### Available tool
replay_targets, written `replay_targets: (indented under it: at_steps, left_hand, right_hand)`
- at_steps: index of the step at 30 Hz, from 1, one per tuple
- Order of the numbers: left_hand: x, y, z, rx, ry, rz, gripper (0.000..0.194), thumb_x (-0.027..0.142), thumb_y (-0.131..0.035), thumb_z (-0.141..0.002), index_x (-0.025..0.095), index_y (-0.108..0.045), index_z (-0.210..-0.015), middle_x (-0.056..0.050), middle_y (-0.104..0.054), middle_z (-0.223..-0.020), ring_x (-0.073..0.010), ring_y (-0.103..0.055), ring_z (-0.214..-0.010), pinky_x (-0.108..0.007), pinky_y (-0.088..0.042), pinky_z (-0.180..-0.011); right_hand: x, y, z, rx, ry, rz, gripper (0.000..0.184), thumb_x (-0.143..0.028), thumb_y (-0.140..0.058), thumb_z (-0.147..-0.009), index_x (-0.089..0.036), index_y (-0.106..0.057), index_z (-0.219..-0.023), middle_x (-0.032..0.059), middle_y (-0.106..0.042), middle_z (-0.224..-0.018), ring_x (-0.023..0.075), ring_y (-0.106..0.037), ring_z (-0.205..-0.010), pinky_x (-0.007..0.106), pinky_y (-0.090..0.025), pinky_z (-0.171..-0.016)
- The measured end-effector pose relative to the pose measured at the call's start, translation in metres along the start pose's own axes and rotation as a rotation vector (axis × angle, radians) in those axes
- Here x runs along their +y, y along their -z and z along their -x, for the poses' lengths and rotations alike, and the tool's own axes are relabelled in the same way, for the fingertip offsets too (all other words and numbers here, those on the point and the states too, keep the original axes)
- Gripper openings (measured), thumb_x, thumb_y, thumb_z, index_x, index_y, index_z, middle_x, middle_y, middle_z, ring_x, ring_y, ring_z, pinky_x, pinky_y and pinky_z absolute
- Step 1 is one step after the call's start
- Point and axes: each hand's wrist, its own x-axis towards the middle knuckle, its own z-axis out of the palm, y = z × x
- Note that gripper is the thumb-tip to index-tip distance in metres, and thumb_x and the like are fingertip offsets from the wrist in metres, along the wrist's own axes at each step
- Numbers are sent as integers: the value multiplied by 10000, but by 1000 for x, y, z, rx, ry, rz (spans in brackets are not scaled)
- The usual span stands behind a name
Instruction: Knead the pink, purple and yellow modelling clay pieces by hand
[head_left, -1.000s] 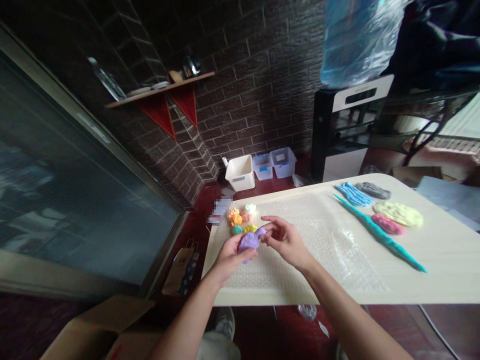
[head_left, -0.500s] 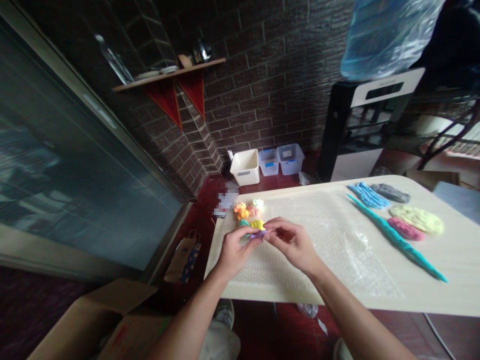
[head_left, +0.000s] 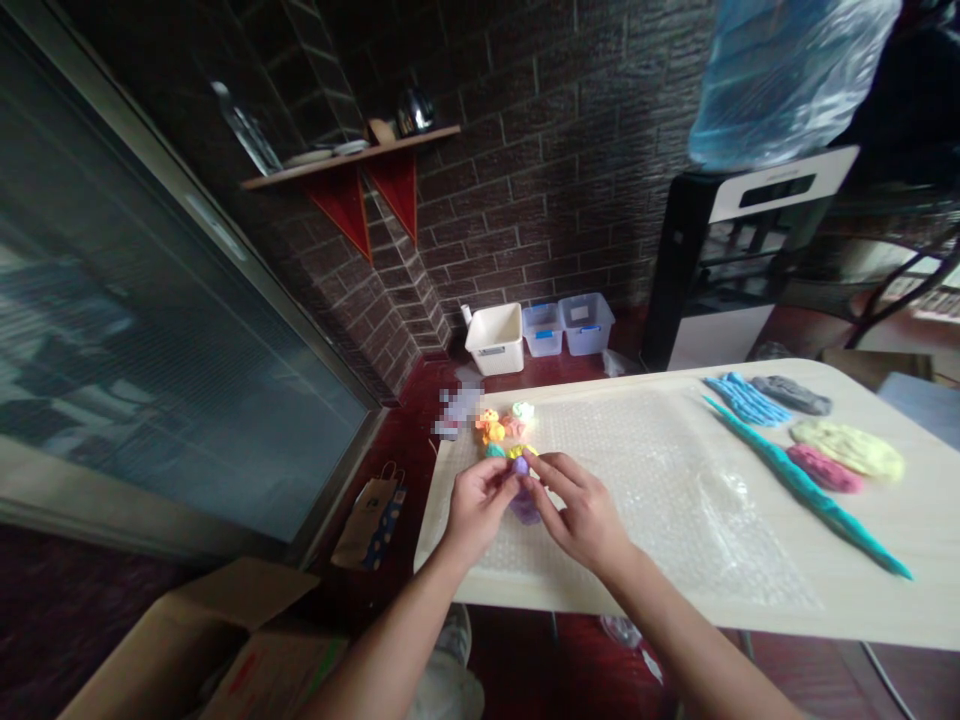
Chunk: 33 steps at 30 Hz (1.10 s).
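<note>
From my far place I look through the head camera, and I see both hands meeting over the left part of the table (head_left: 772,615). The purple piece (head_left: 526,508) is between them, in front of the person, above the bubble wrap (head_left: 652,500); whether its lower end touches the wrap, I cannot tell. The left hand (head_left: 474,506) pinches it with bent fingers from the left side. The right hand (head_left: 587,508) has thumb and forefinger closed on it from the other side, and its remaining fingers are curled loosely. A small rounded part shows at the top, between the fingertips, and a wider, somewhat blurred part hangs below. Just behind the hands I find the yellow lump (head_left: 517,452) and the teal lump (head_left: 495,451), and a little farther the orange figure (head_left: 491,431) and the pale lump (head_left: 523,411). Well apart, at the right, the long teal roll (head_left: 810,490) lies slantwise on the table, near the blue piece (head_left: 748,400), the grey piece (head_left: 793,394), the pink piece (head_left: 823,468) and the pale yellow piece (head_left: 855,447).
</note>
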Motion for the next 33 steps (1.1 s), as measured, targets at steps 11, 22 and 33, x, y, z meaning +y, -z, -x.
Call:
replay_targets:
  at_steps: [11,22,33]
  left_hand:
    - [-3,-7,-4,12,87,95,370,475,-838,-846,126,-777,-951,-31,-713,-808,-123,-614,-702,-218,-474,-656]
    - [-2,-1,-9,-26,93,95,335,452,-836,-853,138,-815,-965,-46,-743,-844,-124,-611,-726,-225,-464,-685]
    - [10,1,-7,-22,90,102,356,474,-826,-860,130,-808,-948,-39,-733,-817,-125,-588,-705,-225,-425,-651]
  right_hand:
    - [1,3,1,28,-35,-21,524,-138,-540,-1013,-282,-575,-1516,120,-703,-1215,227,-725,-938,384,-650,-799]
    - [2,-2,2,16,-28,-92,571,-134,-566,-978,-284,-575,-1529,130,-648,-1496,286,-729,-1184,426,-642,-914]
    - [-8,-5,2,3,-157,-302,529,-271,-561,-1025,-313,-552,-1552,124,-669,-1465,192,-721,-817,379,-621,-772]
